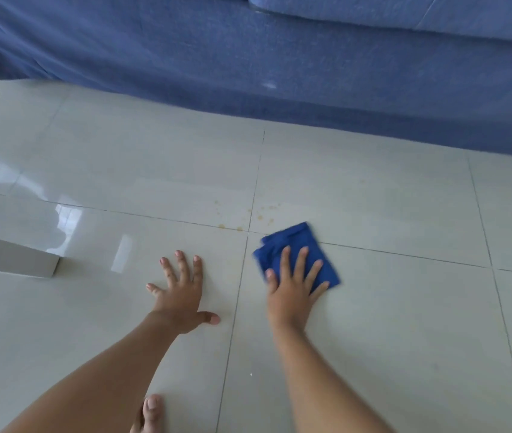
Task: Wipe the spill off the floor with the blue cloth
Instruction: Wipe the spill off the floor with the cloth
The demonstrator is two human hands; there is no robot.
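Note:
A folded blue cloth (292, 242) lies flat on the pale tiled floor (389, 307), right of centre. My right hand (293, 285) presses on the cloth's near half with fingers spread. Small yellowish drops of the spill (259, 217) dot the tiles just beyond the cloth, around a grout crossing and to its left. My left hand (181, 290) rests palm-down on the bare tile to the left of the cloth, fingers spread, holding nothing.
A blue fabric-covered sofa (279, 57) runs across the far side, its skirt reaching the floor. A pale furniture leg or panel (14, 257) juts in from the left edge. My bare toes (151, 407) show at the bottom.

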